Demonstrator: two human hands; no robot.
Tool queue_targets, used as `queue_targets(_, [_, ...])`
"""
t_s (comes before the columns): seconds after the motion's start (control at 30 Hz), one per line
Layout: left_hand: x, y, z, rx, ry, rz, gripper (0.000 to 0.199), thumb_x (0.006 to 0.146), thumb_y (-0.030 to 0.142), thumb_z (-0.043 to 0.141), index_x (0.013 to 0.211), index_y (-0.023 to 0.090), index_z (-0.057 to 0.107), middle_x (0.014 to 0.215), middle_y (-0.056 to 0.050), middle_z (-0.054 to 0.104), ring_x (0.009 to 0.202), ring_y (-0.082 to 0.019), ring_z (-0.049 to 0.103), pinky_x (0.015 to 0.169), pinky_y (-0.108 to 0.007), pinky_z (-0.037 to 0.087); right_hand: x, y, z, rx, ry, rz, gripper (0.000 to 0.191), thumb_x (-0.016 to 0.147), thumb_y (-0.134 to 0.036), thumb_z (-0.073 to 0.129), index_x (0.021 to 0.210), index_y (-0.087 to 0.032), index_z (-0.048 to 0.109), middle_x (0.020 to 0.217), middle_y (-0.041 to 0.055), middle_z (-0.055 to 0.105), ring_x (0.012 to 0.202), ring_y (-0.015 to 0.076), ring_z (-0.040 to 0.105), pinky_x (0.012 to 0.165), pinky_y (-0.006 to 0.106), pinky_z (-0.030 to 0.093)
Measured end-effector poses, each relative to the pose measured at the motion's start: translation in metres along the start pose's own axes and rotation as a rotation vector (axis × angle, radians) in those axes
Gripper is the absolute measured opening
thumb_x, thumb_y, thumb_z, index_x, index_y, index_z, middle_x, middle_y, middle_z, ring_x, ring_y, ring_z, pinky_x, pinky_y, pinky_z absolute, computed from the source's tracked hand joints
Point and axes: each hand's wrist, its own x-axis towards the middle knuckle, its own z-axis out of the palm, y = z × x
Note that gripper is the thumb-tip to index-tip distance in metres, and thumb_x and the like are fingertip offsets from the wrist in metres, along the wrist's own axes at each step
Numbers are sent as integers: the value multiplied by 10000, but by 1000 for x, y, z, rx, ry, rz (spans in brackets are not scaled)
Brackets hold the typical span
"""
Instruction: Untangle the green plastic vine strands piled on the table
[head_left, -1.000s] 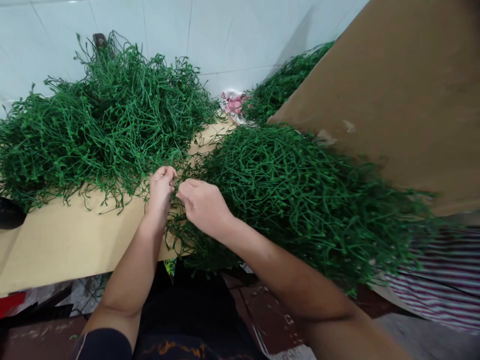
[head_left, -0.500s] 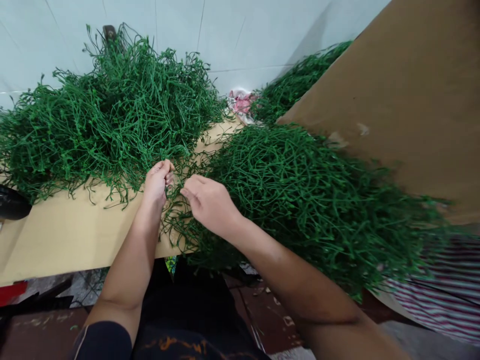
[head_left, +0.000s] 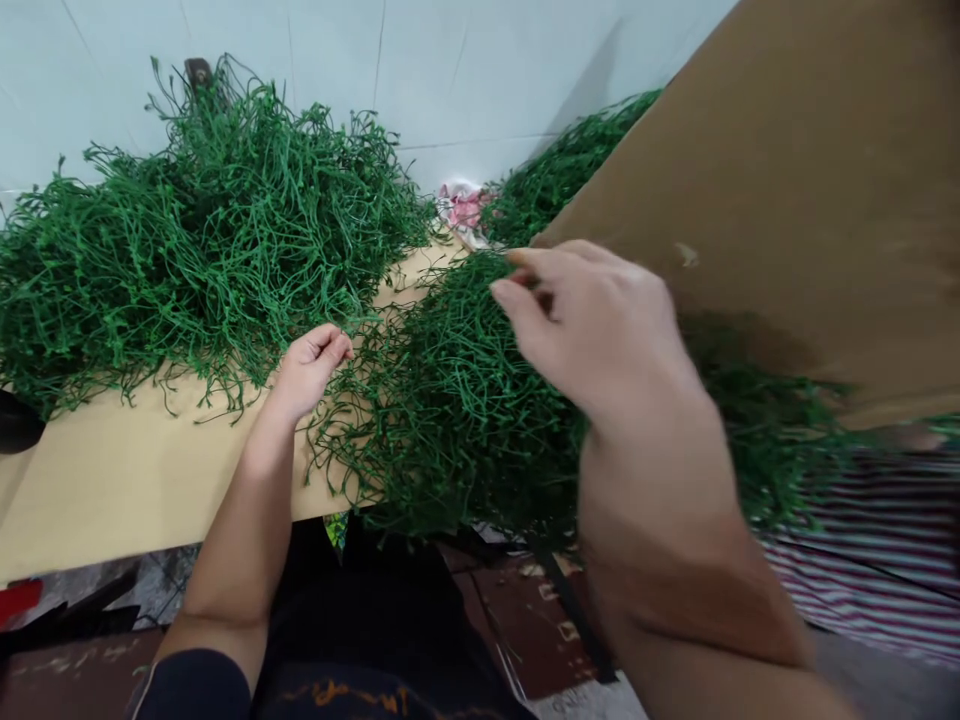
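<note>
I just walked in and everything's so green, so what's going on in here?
A person is working with bare hands among thin green stems. The left hand is closed, near the gap between the left heap and the right heap. The right hand is raised over the right heap, thumb and forefinger a little apart. I can't tell whether either hand holds a stem. The left heap lies on tan cardboard.

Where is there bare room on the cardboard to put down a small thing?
The widest bare patch is cardboard bordered by the left green pile, the front edge and the left forearm. The narrow strip between both piles is only partly bare. Around the right green pile it is crowded.
</note>
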Motion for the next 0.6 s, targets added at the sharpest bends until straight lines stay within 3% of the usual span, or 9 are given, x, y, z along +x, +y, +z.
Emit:
queue_targets(0.07, [-1,-1,3,107,-18,37,174,771,216,594,613,144,581,574,30,478,541,-71,378,538,-188,312,11,-19,14,126,-50,-109,304,885,-361,422,856,-155,643,808,86,617,719,170,533,689,317,370])
queue_targets(0.2, [-2,-7,5,270,-43,137,77,774,161,555,756,158,629,653,25,536,664,-105,475,664,-198,358,35,-48,47,255,-461,-183,397,863,-442,470,630,-144,589,588,17,514,572,109,430,600,271,306])
queue_targets(0.27, [-2,-9,6,319,-68,165,107,790,176,533,799,164,639,688,17,565,688,-116,494,687,-204,362,43,-55,59,322,-558,-205,340,854,-379,501,631,-139,592,571,1,502,563,95,412,593,258,294])
queue_targets(0.4, [-3,-9,5,359,-27,156,124,796,188,523,741,171,633,632,23,546,593,-106,445,604,-203,318,51,-56,71,409,-458,-160,244,861,-251,484,702,-133,626,623,5,551,606,98,454,638,252,322])
queue_targets(0.6, [-10,-13,10,427,-56,153,134,778,180,539,690,187,641,659,7,599,637,-128,496,627,-220,330,74,-19,61,267,9,244,339,905,-253,376,834,-72,655,784,85,615,697,112,488,680,271,339])
